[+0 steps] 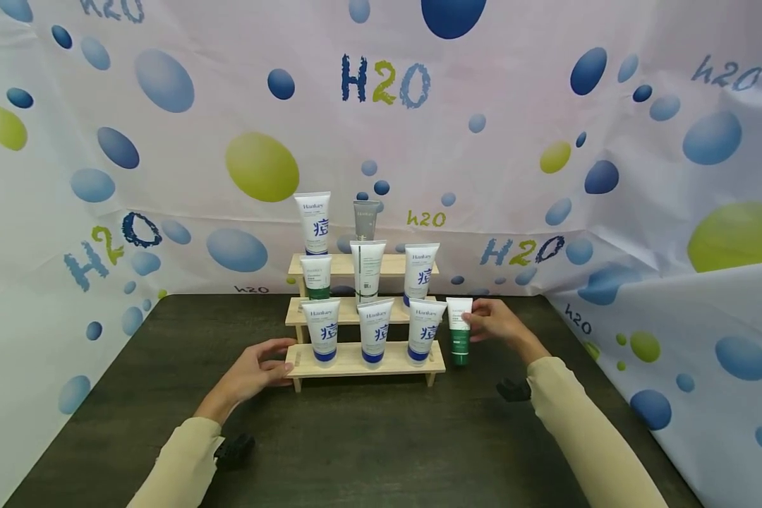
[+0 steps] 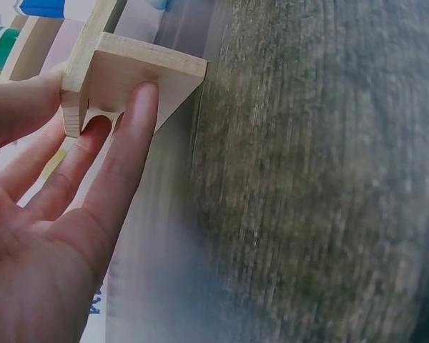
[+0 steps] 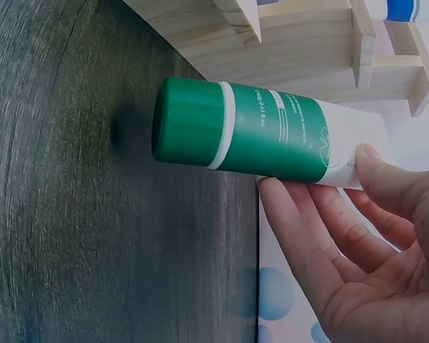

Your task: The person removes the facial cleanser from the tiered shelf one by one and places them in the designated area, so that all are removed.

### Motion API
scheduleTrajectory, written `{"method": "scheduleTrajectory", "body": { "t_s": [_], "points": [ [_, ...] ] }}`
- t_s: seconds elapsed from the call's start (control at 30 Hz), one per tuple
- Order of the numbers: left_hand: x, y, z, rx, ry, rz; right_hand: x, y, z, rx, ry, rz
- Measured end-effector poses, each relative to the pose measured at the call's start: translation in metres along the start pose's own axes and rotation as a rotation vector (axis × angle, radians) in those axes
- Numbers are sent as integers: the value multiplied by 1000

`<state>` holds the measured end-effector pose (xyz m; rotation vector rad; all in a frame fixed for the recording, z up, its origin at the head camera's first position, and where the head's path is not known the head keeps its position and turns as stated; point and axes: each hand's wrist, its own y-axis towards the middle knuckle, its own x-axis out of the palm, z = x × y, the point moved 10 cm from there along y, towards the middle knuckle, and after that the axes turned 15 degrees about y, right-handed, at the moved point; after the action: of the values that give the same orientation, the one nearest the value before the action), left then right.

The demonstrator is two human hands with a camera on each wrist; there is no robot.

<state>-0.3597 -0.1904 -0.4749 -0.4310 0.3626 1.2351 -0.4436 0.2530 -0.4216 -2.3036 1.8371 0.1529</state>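
A three-tier wooden display stand stands in the middle of the dark table. My left hand holds the left end of its lowest tier; in the left wrist view the thumb lies at the board's edge and a fingertip touches the pale end piece. To the right of the stand, my right hand pinches a white-and-green squeeze tube by its white upper part. Its green cap points down, seemingly just above the table. Three white tubes with blue caps, one of them the middle tube, stand on the lowest tier.
The middle tier bears a small green-and-white tube, a tall white tube and a blue-capped tube. On top are a white tube and a grey tube. A dotted sheet hangs behind the table.
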Motion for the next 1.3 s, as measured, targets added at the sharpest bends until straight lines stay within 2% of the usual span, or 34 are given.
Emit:
{"method": "scheduleTrajectory", "body": {
  "t_s": [0.5,1.07,1.3],
  "points": [
    [-4,3,-2,-10,25,-2,9,1,11,38,-18,-6],
    [0,2,-4,-30,27,-5,3,2,26,76,-8,10],
    [-1,1,-3,-9,17,-1,-1,4,37,123,5,73]
  ]
}}
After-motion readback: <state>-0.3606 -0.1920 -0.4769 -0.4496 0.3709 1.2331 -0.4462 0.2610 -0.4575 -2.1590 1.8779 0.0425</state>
